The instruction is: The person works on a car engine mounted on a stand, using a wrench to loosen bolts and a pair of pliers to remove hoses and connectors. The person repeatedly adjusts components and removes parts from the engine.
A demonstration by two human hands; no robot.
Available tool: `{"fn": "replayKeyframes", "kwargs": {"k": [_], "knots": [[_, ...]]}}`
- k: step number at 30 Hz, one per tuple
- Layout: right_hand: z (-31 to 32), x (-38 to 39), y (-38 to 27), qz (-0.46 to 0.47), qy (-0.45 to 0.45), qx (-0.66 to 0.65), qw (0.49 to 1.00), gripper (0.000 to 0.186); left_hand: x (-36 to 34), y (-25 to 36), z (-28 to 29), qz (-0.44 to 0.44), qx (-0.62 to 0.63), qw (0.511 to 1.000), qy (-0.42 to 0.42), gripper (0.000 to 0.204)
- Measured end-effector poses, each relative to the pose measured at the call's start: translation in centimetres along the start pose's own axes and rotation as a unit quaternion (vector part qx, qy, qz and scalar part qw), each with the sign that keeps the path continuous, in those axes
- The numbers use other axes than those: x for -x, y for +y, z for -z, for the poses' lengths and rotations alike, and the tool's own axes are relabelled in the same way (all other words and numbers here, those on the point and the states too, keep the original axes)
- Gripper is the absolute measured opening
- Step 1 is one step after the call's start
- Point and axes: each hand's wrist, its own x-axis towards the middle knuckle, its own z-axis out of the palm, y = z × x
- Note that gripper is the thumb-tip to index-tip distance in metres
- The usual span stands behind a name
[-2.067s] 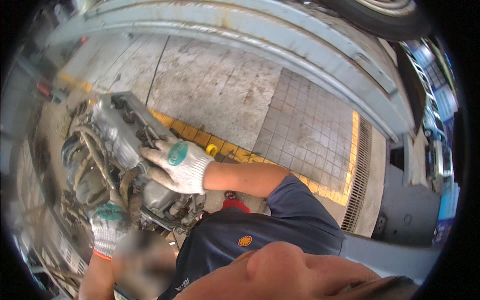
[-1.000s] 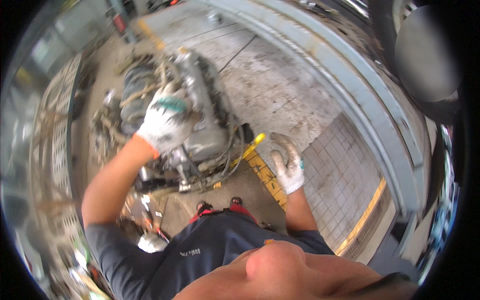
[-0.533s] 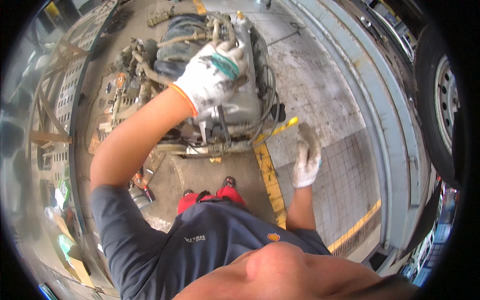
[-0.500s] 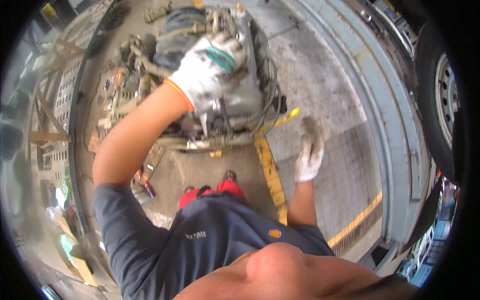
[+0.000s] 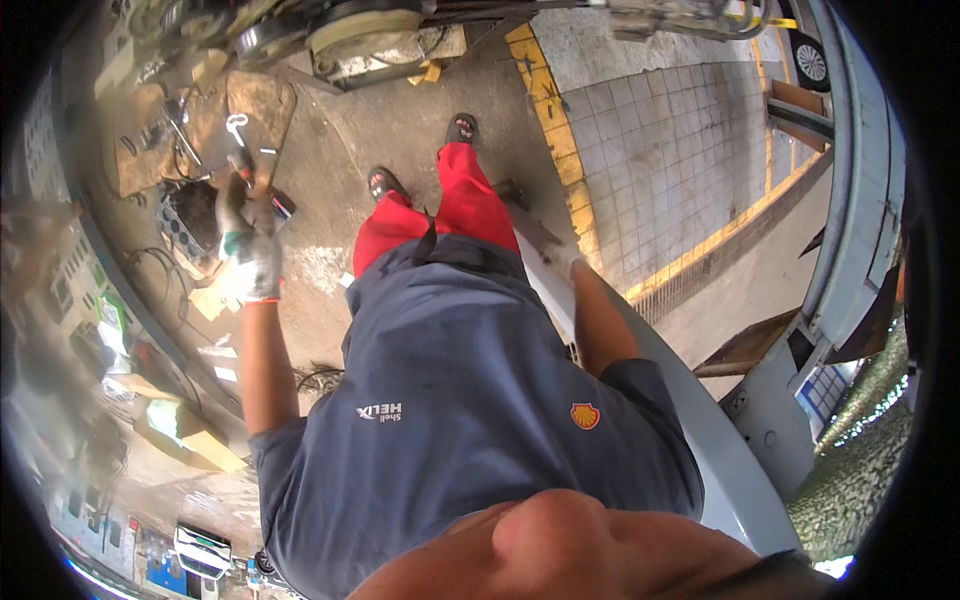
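My left hand (image 5: 250,250), in a white glove with a dark grip side, reaches down at the left. Its fingers are stretched out and slightly apart, with the tips at a red-and-black tool handle (image 5: 241,168); I cannot make out a grip on it. A dark block-shaped metal part (image 5: 184,226) lies beside this hand. Just beyond are a brown board (image 5: 262,100), a long metal tool (image 5: 184,140) and a small white ring-ended piece (image 5: 236,122). My right hand (image 5: 548,247), gloved and somewhat blurred, hangs beside my right thigh with its fingers extended, nothing visible in it.
A greasy engine with a round pulley (image 5: 365,32) stands along the far edge. A yellow floor line (image 5: 550,100) borders grey tiles (image 5: 660,150) to the right. A grey-blue metal post (image 5: 870,170) rises at the right. Cardboard (image 5: 190,435) lies at the near left.
My left hand has left the engine and come down to the tools at the left. My right hand has drawn back beside my thigh. The view has tilted down, so the engine sits farther up.
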Motion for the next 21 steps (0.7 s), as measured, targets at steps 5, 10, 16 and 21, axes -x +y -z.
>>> {"fn": "replayKeyframes", "kwargs": {"k": [5, 10, 16, 21], "knots": [[-6.9, 7.6, 6.3, -0.083, -0.056, -0.056, 0.993, 0.028, 10.0, -16.0, -0.3, 0.268, -0.115, 0.941, -0.171, 0.061], [-4.8, 8.2, 2.8, 0.019, -0.012, 0.088, 0.996, 0.028, 8.1, -11.7, -4.2, 0.188, -0.04, 0.953, -0.234, 0.06], [-3.2, 6.3, -2.7, 0.095, 0.11, -0.031, 0.989, 0.037, 1.3, -1.4, -9.5, -0.104, -0.095, 0.965, -0.221, 0.05], [-1.6, 2.2, -5.1, 0.124, 0.112, -0.166, 0.972, 0.037, -1.7, 5.2, -16.5, -0.275, -0.138, 0.918, -0.251, 0.047]]}}
